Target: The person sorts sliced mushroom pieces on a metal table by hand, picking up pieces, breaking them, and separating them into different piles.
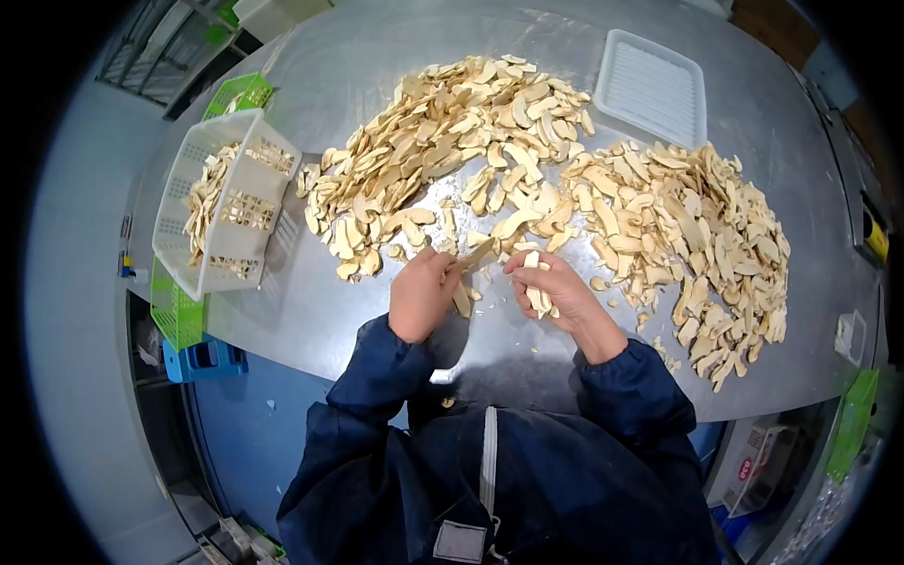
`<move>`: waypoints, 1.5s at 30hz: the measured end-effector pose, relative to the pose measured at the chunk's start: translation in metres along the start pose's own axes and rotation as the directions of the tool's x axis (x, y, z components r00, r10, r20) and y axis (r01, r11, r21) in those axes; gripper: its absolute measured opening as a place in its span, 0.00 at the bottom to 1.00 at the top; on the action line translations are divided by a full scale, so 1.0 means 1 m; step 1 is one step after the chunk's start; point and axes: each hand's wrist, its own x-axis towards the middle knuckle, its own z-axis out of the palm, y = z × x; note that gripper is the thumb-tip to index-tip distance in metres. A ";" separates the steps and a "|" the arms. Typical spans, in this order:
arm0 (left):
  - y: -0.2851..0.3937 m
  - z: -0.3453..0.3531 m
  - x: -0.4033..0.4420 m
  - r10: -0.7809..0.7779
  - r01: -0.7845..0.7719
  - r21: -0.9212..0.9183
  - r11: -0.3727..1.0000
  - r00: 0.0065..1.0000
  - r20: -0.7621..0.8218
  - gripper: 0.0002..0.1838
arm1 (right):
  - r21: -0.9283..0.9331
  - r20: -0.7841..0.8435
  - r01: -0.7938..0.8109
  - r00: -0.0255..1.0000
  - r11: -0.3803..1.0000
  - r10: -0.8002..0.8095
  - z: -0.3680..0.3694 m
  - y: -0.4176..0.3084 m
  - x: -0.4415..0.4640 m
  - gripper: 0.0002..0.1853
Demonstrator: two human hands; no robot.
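Mushroom slices [471, 118], as they appear to be, lie in two joined heaps on the metal table [315, 311], one spanning the upper middle of the frame, the other the right of centre. Scattered pieces lie between the heaps and the hands.

The left hand [421, 294], at the centre, pinches a narrow brownish piece [477, 252] between thumb and fingers; it is probably a slice, although its outline is too indistinct to exclude a tool. The right hand [560, 290], just beside it, is partly closed around a small bunch of pale slices [537, 285], with the thumb lying across them.

More slices lie in the white basket [254, 179] at the left of the frame, with a green basket [177, 306] below it. A white tray [650, 89] lies at upper right, near the heaps.

Handling (inferred): each slice is probably very light, dry rather than slippery, and fairly stiff but brittle at its thin edges. The broad middle offers the safest hold, pinched lightly between thumb and fingertips; a bunch is better supported along its length, since hard squeezing could snap the narrow ends.
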 end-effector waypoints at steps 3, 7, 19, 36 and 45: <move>-0.005 -0.010 0.002 -0.131 0.281 -0.495 0.822 0.940 0.315 0.10 | -0.006 -0.014 0.012 1.000 1.000 -0.012 0.000 0.001 0.000 0.09; -0.001 -0.010 -0.003 -0.042 0.466 -0.761 0.450 0.863 0.504 0.13 | -0.067 -0.044 0.079 0.996 0.995 -0.082 0.004 0.002 0.000 0.10; 0.004 -0.016 -0.010 -0.041 0.349 -0.524 0.777 0.858 0.511 0.13 | -0.357 -0.071 0.156 0.979 0.921 -0.193 0.000 0.009 0.002 0.03; 0.005 -0.026 -0.013 -0.085 0.421 -0.702 0.574 0.883 0.461 0.08 | -0.141 -0.173 0.110 0.976 0.984 -0.134 0.004 0.001 -0.002 0.06; 0.003 -0.023 -0.013 -0.090 0.336 -0.621 0.708 0.915 0.393 0.09 | -0.459 -0.036 0.123 0.987 0.880 -0.157 -0.002 0.014 -0.001 0.06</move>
